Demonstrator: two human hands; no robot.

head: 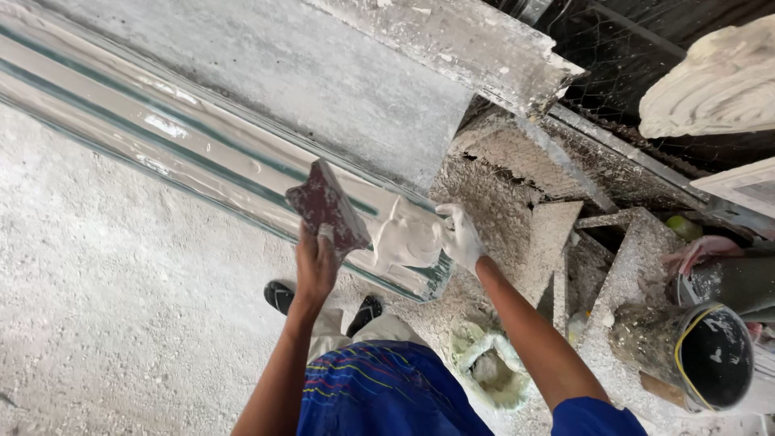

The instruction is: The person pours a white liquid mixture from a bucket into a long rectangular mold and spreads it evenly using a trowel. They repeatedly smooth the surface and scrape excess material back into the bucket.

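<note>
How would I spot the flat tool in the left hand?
Find the long glossy mould crossing the dusty floor. Near its end, the left hand holds up a flat scraper. It is dark reddish, speckled white, unlike the pale plaster lump beside it.

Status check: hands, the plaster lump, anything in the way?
Left hand grips flat reddish scraper. Right hand, plaster-coated, presses white wet plaster lump at end of long glossy moulding form. Black bucket off right, clear of both hands.
</note>
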